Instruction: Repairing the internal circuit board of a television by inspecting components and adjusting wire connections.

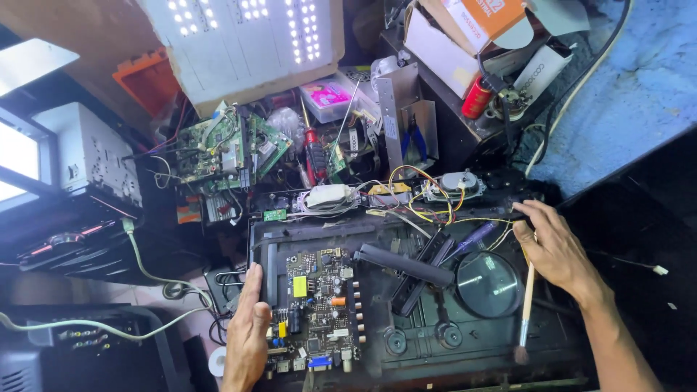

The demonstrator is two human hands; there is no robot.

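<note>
Cardboard boxes [465, 29], one orange-topped and two white, sit stacked top right beside one red can [475, 98]; one pink-labelled clear box [325, 96] lies top centre. Left hand [247, 330] lies flat, fingers together, against the left edge of the black chassis [406, 341], just beside the one circuit board [319, 308] with its yellow square label. Right hand [555, 247] is closed around one paintbrush [525, 308], bristles down on the chassis's right part.

Cluttered repair bench under bright daylight from a window [14, 156] at far left. Rough blue wall [639, 87] at upper right, with a dark shelf [443, 94] of cardboard boxes [472, 33] beside it. Lit white LED panel [247, 43] leaning at top centre.
</note>
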